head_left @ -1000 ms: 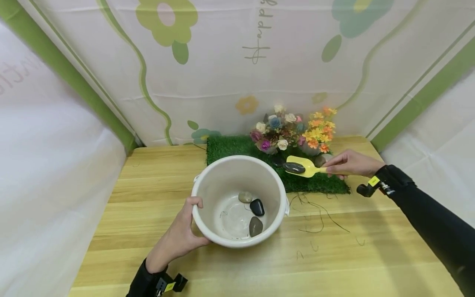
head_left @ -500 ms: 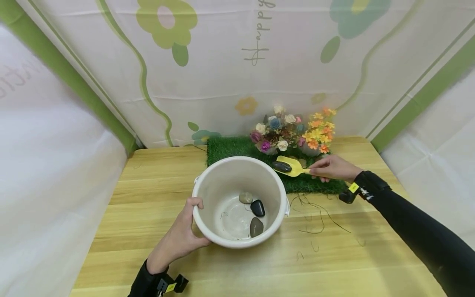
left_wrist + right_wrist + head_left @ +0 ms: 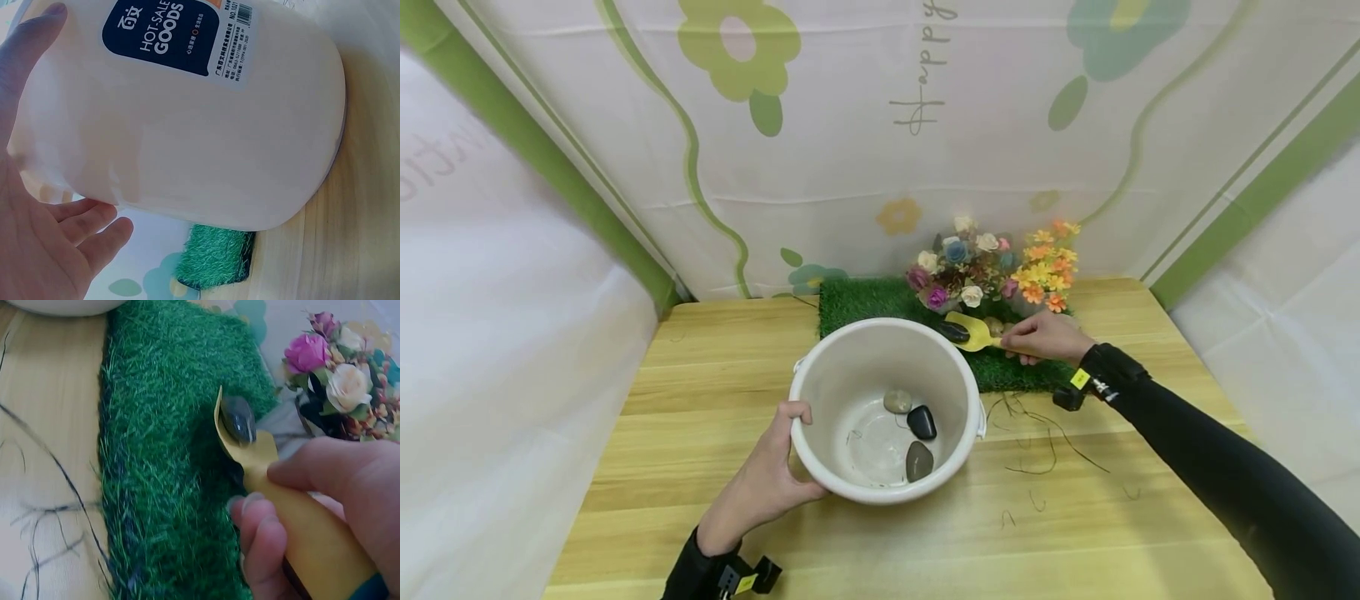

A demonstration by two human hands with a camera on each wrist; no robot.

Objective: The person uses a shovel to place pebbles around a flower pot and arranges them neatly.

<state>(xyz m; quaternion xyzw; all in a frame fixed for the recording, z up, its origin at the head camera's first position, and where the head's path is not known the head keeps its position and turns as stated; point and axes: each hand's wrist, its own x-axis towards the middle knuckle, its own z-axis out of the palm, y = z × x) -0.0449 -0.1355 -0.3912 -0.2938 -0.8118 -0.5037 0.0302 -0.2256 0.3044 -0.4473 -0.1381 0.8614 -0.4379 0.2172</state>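
My left hand (image 3: 767, 467) grips the near-left rim of a white bucket (image 3: 880, 493), fingers over the edge. Inside the bucket lie a pale stone (image 3: 897, 402), a black stone (image 3: 922, 422) and a grey-brown stone (image 3: 919, 461). My right hand (image 3: 1047, 335) holds a small yellow shovel (image 3: 976, 332) by its handle, over the green turf mat (image 3: 857, 302). A dark, glossy stone (image 3: 239, 419) sits in the shovel's scoop, seen close in the right wrist view. The scoop points left, just behind the bucket's far-right rim.
Bunches of mixed roses (image 3: 962, 262) and orange-yellow flowers (image 3: 1047, 265) stand at the back of the mat. Brownish stones (image 3: 994, 327) lie on the turf behind the shovel. Dark loose fibres (image 3: 1051, 442) are scattered on the wooden table (image 3: 722, 375) at right.
My right hand has carried the shovel and its stone leftward across the mat, toward the bucket's rim. Brownish stones behind it now show. The left hand and bucket stay put.
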